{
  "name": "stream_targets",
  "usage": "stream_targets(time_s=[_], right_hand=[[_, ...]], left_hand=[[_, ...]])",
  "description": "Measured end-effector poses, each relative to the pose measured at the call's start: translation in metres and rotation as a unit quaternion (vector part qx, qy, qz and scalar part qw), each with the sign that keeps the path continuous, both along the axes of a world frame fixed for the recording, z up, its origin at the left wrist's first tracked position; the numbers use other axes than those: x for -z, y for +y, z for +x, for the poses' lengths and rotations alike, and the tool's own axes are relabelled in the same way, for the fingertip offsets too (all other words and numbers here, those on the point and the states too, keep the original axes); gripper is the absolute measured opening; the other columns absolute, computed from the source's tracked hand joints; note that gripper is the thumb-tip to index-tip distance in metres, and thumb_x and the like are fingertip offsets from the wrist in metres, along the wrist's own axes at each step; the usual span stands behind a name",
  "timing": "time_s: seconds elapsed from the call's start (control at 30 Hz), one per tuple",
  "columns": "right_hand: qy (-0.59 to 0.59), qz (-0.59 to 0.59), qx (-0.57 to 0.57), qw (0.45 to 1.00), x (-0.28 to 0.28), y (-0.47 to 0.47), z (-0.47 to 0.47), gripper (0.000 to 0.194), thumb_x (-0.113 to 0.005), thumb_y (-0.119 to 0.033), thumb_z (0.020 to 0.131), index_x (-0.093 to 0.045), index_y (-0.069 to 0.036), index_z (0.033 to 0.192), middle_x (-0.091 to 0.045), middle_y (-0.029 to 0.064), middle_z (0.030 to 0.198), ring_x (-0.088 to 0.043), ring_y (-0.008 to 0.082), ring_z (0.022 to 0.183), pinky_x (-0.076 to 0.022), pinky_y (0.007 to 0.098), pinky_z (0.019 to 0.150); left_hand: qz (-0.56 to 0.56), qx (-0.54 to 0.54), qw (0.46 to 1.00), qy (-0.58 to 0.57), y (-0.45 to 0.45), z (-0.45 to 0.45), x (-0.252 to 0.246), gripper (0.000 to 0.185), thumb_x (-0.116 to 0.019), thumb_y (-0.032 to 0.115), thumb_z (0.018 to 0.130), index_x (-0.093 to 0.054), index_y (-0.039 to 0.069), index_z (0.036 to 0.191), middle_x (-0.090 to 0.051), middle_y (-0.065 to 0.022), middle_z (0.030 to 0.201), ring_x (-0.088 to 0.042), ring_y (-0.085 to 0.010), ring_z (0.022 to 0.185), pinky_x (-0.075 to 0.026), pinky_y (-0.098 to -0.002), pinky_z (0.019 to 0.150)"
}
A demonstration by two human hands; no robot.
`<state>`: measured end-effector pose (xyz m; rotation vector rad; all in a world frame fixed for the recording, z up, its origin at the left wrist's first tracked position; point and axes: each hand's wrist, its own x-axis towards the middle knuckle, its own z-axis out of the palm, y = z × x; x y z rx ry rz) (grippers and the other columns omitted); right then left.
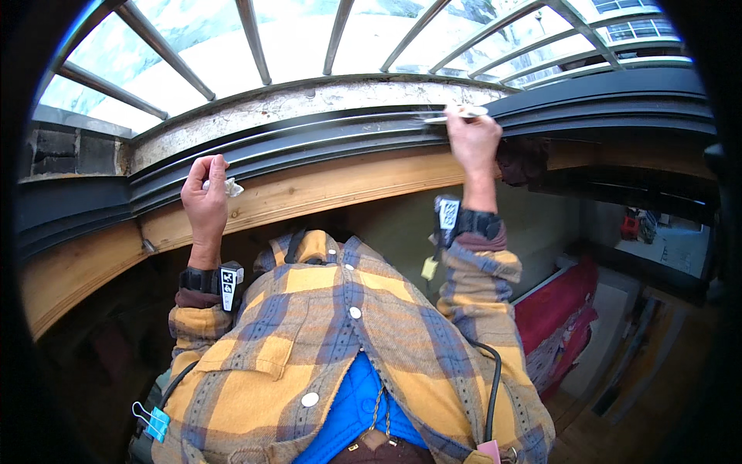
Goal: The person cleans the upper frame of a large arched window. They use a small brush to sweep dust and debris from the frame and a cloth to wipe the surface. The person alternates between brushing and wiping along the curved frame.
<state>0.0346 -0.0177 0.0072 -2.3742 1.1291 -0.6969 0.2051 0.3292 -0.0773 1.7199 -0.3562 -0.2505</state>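
Note:
My right hand [474, 144] grips a thin white tool [472, 111], perhaps a small brush; motion blurs its far end. The tool's blurred end lies over the dark metal window track [348, 130], pointing left along its grooves. Pinched in my left hand [206, 200] is a crumpled white piece of tissue or cloth [233, 187], partly hidden by the fingers. That hand is over the left part of the track and the wooden sill [301, 188].
Metal window bars [341, 37] stand beyond a stained outer ledge [313, 98]. Right of my right hand, a dark brown bundle [523, 159], perhaps cloth, rests on the sill. A dark window frame [608, 98] rises at the right. Below lies a red sheet [556, 307].

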Motion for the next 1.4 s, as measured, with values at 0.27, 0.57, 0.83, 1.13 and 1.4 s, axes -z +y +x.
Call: stream_targets(time_s=[0.27, 0.57, 0.83, 1.13, 1.4], right_hand=[[-0.097, 0.202, -0.052, 0.973, -0.011, 0.037, -0.002, 0.019, -0.065, -0.015, 0.087, -0.066, -0.003, 0.072, -0.057, -0.0023, 0.054, -0.052, 0.0046, 0.051, -0.0422, 0.0242, 0.047], [0.005, -0.071, 0.009, 0.997, 0.003, -0.010, -0.043, 0.020, -0.064, -0.019, 0.086, -0.064, -0.001, 0.077, -0.061, 0.0139, 0.062, -0.065, 0.0173, 0.059, -0.0491, 0.0302, 0.057], [-0.126, 0.292, -0.107, 0.942, 0.007, 0.065, -0.023, 0.018, -0.065, -0.016, 0.089, -0.063, -0.002, 0.077, -0.058, -0.0003, 0.058, -0.054, 0.0041, 0.049, -0.0415, 0.0209, 0.042], [-0.006, -0.102, -0.005, 0.995, -0.006, 0.011, -0.042, 0.016, -0.064, -0.013, 0.086, -0.064, -0.001, 0.076, -0.057, 0.0064, 0.056, -0.055, 0.0094, 0.052, -0.0447, 0.0272, 0.051], [-0.056, 0.031, -0.164, 0.984, 0.016, 0.104, 0.004, 0.009, -0.066, -0.010, 0.084, -0.066, 0.000, 0.083, -0.061, 0.0054, 0.064, -0.057, 0.0076, 0.059, -0.0462, 0.0242, 0.056]], left_hand=[[0.005, 0.009, 1.000, -0.019, 0.003, 0.001, 0.004, 0.014, -0.058, 0.016, 0.095, -0.062, 0.003, 0.089, -0.057, 0.0052, 0.079, -0.045, -0.0016, 0.069, -0.037, -0.0167, 0.060], [0.001, 0.009, 1.000, 0.000, 0.011, 0.001, 0.009, 0.014, -0.057, 0.015, 0.096, -0.062, 0.003, 0.090, -0.059, 0.0033, 0.081, -0.048, -0.0024, 0.071, -0.040, -0.0170, 0.062], [-0.006, 0.044, 0.999, 0.002, -0.009, 0.002, 0.006, 0.013, -0.057, 0.014, 0.095, -0.062, 0.002, 0.091, -0.059, 0.0027, 0.082, -0.049, -0.0032, 0.072, -0.040, -0.0175, 0.064], [-0.004, 0.042, 0.999, 0.012, -0.002, -0.002, 0.003, 0.014, -0.057, 0.015, 0.095, -0.062, 0.002, 0.092, -0.060, 0.0017, 0.082, -0.049, -0.0037, 0.073, -0.041, -0.0181, 0.065], [0.000, 0.031, 0.999, 0.017, 0.006, 0.002, 0.002, 0.014, -0.057, 0.015, 0.096, -0.061, 0.002, 0.090, -0.058, 0.0031, 0.080, -0.048, -0.0026, 0.072, -0.040, -0.0176, 0.064]])
